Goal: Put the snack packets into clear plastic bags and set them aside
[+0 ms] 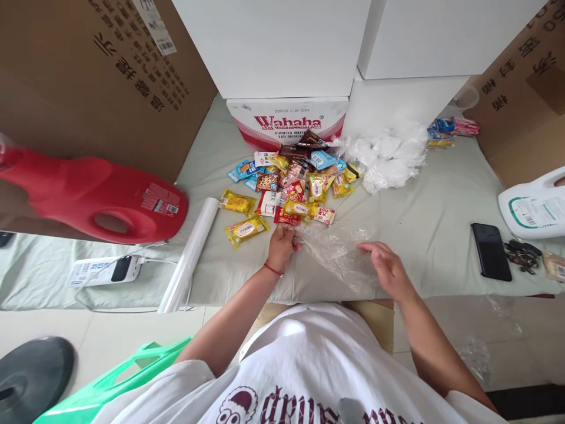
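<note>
A clear plastic bag (pixel 338 253) lies spread on the cloth-covered table between my hands. My left hand (pixel 282 250) is closed, its fingers pinching the bag's left edge. At the bag's right side is my right hand (pixel 389 271), its fingers stretched out and partly apart; whether the fingertips touch the film is hard to make out. Just beyond is a heap of wrapped snacks (pixel 298 191) in yellow, red, blue and brown packets. Two yellow snack packets, one nearer (pixel 247 229) and one farther (pixel 237 202), lie left of the heap.
Behind the snacks stand a Wahaha carton (pixel 286 121) and a crumpled pile of clear bags (pixel 386 156). On the left are a plastic film roll (pixel 189 256), a red jug (pixel 101 200) and a power strip (pixel 106 270). A phone (pixel 491 251), keys (pixel 523 256) and a white jug (pixel 536 203) are at right.
</note>
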The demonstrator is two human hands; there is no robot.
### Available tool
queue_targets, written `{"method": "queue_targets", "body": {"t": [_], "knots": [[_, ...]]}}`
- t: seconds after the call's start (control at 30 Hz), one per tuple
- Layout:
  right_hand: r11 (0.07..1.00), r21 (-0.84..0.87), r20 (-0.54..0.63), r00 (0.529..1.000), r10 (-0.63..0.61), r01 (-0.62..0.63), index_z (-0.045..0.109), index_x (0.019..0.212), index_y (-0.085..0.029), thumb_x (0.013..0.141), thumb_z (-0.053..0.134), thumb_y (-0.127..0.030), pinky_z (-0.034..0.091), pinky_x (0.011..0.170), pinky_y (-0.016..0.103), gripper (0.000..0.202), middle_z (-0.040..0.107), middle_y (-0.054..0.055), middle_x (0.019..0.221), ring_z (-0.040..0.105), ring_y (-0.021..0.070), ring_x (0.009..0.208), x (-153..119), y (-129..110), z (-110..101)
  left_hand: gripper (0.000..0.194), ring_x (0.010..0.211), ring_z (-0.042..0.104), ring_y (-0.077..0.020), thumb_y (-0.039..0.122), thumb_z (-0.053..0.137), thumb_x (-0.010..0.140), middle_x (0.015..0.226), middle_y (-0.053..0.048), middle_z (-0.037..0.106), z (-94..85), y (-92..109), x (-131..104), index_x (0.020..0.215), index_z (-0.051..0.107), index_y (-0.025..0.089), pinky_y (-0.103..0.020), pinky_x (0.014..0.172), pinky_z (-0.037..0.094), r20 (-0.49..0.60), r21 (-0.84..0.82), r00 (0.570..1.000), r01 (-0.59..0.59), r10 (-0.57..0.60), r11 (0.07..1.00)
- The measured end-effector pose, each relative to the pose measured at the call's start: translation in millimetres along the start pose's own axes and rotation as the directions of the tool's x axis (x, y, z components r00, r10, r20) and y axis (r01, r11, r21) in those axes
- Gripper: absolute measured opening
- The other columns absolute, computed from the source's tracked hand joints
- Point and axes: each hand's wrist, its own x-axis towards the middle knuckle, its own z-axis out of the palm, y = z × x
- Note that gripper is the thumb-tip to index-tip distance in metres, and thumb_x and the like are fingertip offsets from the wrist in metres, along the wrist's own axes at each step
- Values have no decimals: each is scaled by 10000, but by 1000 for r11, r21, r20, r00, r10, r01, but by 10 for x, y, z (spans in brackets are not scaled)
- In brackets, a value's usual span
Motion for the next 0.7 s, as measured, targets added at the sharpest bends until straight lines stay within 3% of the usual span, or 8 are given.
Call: {"method": "queue_targets", "body": {"t": [0.17, 0.3, 0.37, 0.43, 0.5, 0.57, 0.63, 0.7], "knots": [[941, -306, 349, 937, -28, 142, 689, 1250, -206, 908, 701, -386, 491, 861, 388, 386, 737, 80, 952, 617, 280, 956, 45, -132, 586, 252, 498, 572, -80, 419, 574, 862, 818, 18, 672, -136, -76, -201, 900, 408, 233, -202, 458, 340, -37, -4, 998, -44, 43, 999], [893, -313, 494, 859, -139, 324, 665, 1309, -213, 925, 600, -144, 470, 839, 337, 396, 754, 65, 1048, 619, 249, 968, -117, -134, 900, 244, 497, 459, -76, 408, 617, 810, 791, 27, 631, -477, -188, -462, 889, 491, 214, -225, 476, 331, -83, 168, 995, -47, 61, 985], [854, -340, 522, 835, -177, 394, 617, 1399, -236, 918, 571, -105, 459, 795, 326, 501, 746, 59, 1017, 615, 246, 941, -174, -106, 973, 254, 560, 462, -102, 340, 652, 754, 759, 41, 568, -670, -165, -582, 948, 550, 212, -239, 526, 364, -159, 340, 972, -113, 175, 934], [814, -381, 555, 813, -179, 439, 584, 1455, -254, 909, 558, -78, 442, 744, 318, 574, 731, 56, 938, 611, 247, 909, -193, -86, 1011, 334, 731, 551, -155, 277, 655, 715, 865, 5, 585, -783, -50, -672, 1035, 581, 215, -274, 631, 438, -187, 515, 888, -276, 421, 812], [779, -405, 590, 788, -178, 479, 566, 1481, -247, 914, 568, -93, 435, 730, 317, 587, 726, 64, 924, 612, 252, 912, -179, -90, 1030, 350, 986, 602, -228, 272, 632, 750, 1069, -64, 620, -748, 135, -724, 1091, 593, 206, -357, 811, 497, -85, 635, 750, -467, 656, 615], [755, -416, 622, 764, -170, 507, 557, 1490, -237, 931, 578, -135, 440, 747, 319, 569, 731, 76, 953, 615, 258, 942, -152, -122, 1040, 354, 1182, 576, -287, 333, 597, 853, 1214, -118, 626, -557, 330, -727, 1176, 596, 189, -452, 993, 469, 106, 687, 656, -591, 747, 422], [744, -427, 649, 747, -145, 515, 555, 1491, -240, 948, 571, -172, 449, 775, 323, 547, 737, 85, 990, 622, 264, 978, -127, -167, 1037, 504, 1269, 556, -316, 466, 592, 918, 1301, -149, 628, -274, 472, -669, 1327, 552, 175, -501, 1093, 418, 298, 713, 671, -630, 679, 308], [742, -439, 666, 738, -110, 507, 557, 1489, -251, 960, 541, -171, 458, 809, 331, 535, 740, 88, 1027, 634, 265, 1000, -109, -201, 1010, 754, 1251, 584, -358, 639, 658, 851, 1273, -168, 663, -4, 528, -558, 1412, 511, 157, -526, 1094, 416, 475, 735, 741, -631, 474, 248]]}}
